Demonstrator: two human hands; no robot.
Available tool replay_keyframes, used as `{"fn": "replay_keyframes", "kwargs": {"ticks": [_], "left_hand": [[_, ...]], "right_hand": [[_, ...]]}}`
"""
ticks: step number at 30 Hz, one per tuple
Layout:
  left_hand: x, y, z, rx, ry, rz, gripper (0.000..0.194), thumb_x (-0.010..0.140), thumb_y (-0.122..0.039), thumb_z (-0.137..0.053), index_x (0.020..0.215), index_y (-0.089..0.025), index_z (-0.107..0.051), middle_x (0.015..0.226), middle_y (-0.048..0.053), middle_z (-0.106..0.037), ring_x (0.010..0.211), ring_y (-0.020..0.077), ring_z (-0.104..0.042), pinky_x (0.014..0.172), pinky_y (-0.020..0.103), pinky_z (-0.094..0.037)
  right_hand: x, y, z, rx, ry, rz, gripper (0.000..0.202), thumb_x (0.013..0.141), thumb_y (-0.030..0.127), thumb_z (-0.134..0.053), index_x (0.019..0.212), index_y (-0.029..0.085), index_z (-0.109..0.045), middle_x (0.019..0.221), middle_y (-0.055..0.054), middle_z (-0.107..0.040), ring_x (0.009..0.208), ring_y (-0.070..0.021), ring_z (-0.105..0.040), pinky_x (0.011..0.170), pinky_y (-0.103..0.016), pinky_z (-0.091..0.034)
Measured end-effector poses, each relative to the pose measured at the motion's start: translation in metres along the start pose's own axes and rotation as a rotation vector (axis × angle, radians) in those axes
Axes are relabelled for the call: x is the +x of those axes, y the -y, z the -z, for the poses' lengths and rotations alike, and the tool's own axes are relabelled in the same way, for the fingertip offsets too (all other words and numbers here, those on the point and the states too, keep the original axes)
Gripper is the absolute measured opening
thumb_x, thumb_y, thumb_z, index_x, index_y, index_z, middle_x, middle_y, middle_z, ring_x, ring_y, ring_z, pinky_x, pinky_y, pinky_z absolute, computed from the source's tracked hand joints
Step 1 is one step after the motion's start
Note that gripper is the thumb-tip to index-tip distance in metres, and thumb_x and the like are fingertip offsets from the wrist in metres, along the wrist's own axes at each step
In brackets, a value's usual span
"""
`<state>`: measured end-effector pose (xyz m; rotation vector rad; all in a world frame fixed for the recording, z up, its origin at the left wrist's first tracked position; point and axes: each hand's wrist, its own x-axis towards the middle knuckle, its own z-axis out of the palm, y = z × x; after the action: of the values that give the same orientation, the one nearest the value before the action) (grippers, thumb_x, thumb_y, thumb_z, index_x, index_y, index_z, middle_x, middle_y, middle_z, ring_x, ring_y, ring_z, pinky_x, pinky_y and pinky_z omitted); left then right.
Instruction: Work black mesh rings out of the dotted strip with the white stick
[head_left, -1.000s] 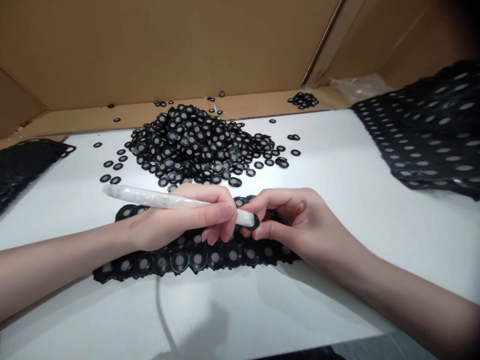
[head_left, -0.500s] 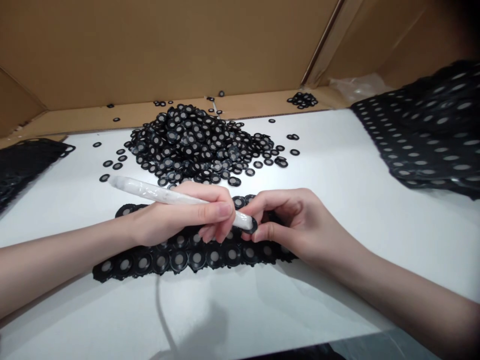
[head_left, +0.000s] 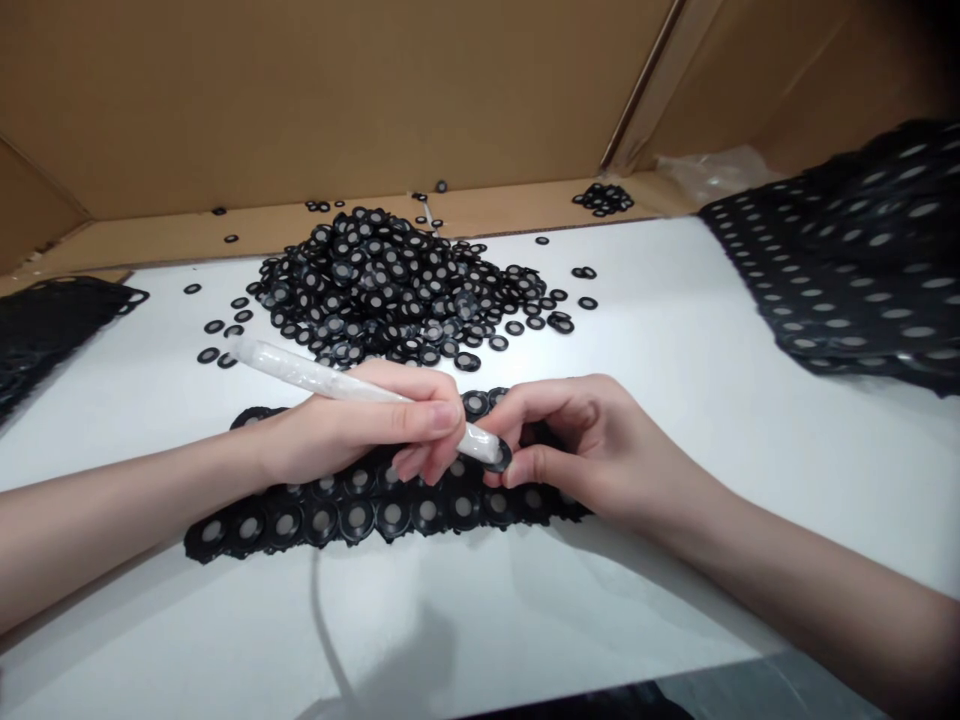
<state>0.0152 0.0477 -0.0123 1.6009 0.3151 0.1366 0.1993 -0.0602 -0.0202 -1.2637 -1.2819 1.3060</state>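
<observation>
Cardboard walls (head_left: 330, 100) rise behind and at both sides of a white work surface (head_left: 697, 450), enclosing it like an open box. Contents, as seen from where I stand: a loose heap (head_left: 390, 285) of black discs with pale centres, strays around it, and a small cluster (head_left: 603, 199) on the cardboard ledge behind. Crumpled clear plastic (head_left: 712, 172) lies near that cluster; cannot tell whether it is a bag. Black sheets flank the surface: a dotted sheet (head_left: 862, 270) right, a dark sheet (head_left: 60, 325) left. Left hand (head_left: 375, 420): closed pen-fashion on a white stick (head_left: 300, 374), its tip at a single disc (head_left: 502, 458). Right hand (head_left: 592, 440): thumb and finger pinch that disc, above a strip of joined discs (head_left: 360, 518).
</observation>
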Motion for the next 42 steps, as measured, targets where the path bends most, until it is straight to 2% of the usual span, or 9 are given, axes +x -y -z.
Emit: {"fn": "replay_keyframes", "kwargs": {"ticks": [4, 14, 18, 25, 34, 42], "left_hand": [[0.000, -0.001, -0.001, -0.021, 0.008, 0.009, 0.033, 0.089, -0.037, -0.056, 0.065, -0.014, -0.057, 0.061, 0.003, -0.059, 0.059, 0.0135, -0.055, 0.059, 0.025, -0.043], [-0.004, 0.000, -0.007, -0.037, -0.120, -0.058, 0.031, 0.089, -0.034, -0.056, 0.064, -0.015, -0.060, 0.051, -0.001, -0.052, 0.054, 0.0116, -0.051, 0.057, 0.023, -0.042], [-0.005, -0.004, -0.011, 0.010, -0.157, -0.030, 0.031, 0.088, -0.033, -0.055, 0.064, -0.015, -0.060, 0.052, -0.001, -0.051, 0.057, 0.0122, -0.052, 0.059, 0.023, -0.042], [-0.005, -0.005, -0.007, 0.082, -0.061, -0.019, 0.031, 0.091, -0.033, -0.051, 0.066, -0.014, -0.058, 0.057, 0.000, -0.054, 0.062, 0.0128, -0.054, 0.061, 0.022, -0.043], [-0.002, -0.006, -0.004, 0.065, -0.006, -0.005, 0.032, 0.090, -0.033, -0.052, 0.065, -0.014, -0.057, 0.061, 0.002, -0.058, 0.059, 0.0127, -0.053, 0.058, 0.023, -0.042], [-0.001, 0.000, -0.002, -0.015, -0.013, -0.021, 0.033, 0.088, -0.036, -0.055, 0.063, -0.014, -0.059, 0.055, 0.002, -0.056, 0.054, 0.0126, -0.052, 0.056, 0.024, -0.043]], "right_hand": [[0.000, 0.001, 0.000, 0.010, -0.002, 0.007, 0.013, 0.065, 0.008, -0.067, 0.073, 0.017, -0.071, 0.058, 0.003, -0.062, 0.056, -0.0112, -0.063, 0.053, -0.022, -0.057], [0.000, 0.000, -0.001, 0.016, -0.048, 0.009, 0.013, 0.063, 0.010, -0.070, 0.074, 0.017, -0.071, 0.057, 0.003, -0.060, 0.057, -0.0120, -0.063, 0.056, -0.024, -0.057], [0.000, -0.001, 0.001, -0.027, -0.036, 0.009, 0.012, 0.064, 0.011, -0.071, 0.075, 0.016, -0.071, 0.057, 0.002, -0.061, 0.056, -0.0111, -0.060, 0.055, -0.024, -0.056], [0.000, 0.001, 0.002, -0.041, -0.018, 0.017, 0.009, 0.066, 0.009, -0.068, 0.071, 0.016, -0.070, 0.059, 0.002, -0.060, 0.055, -0.0101, -0.059, 0.050, -0.021, -0.054], [0.000, 0.000, -0.002, 0.013, 0.008, 0.020, 0.014, 0.064, 0.004, -0.065, 0.070, 0.016, -0.070, 0.056, 0.003, -0.059, 0.053, -0.0093, -0.059, 0.048, -0.018, -0.052], [0.000, 0.000, 0.000, 0.022, 0.020, 0.011, 0.015, 0.064, 0.005, -0.065, 0.073, 0.015, -0.071, 0.056, 0.003, -0.059, 0.055, -0.0109, -0.062, 0.051, -0.021, -0.054]]}}
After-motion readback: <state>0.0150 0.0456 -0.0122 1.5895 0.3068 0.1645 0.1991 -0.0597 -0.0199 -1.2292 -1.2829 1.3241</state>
